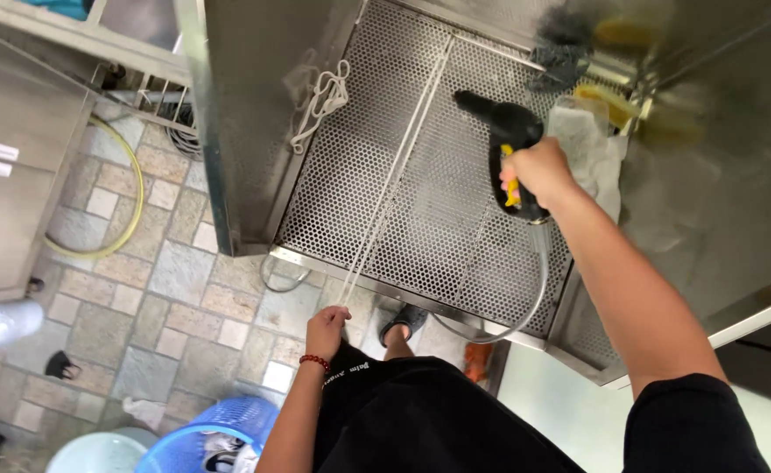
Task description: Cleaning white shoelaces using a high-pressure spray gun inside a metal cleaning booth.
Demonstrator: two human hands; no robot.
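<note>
head view, right hand [538, 168] stretched forward with arm extended, fingers wrapped around a black spray gun with yellow trigger [512, 144] over a perforated steel tray [403, 175], left hand [327, 330] low by the tray's front edge, pinching thin white rods [394, 171], upper right corner blurred, gun's grey hose [525, 307] partly hidden behind the arm

The person wears a black short-sleeved shirt [692, 420], black trousers [420, 412] with small white print, a red bead bracelet [314, 360] just above the trousers, and dark sandals [403, 322].
</note>
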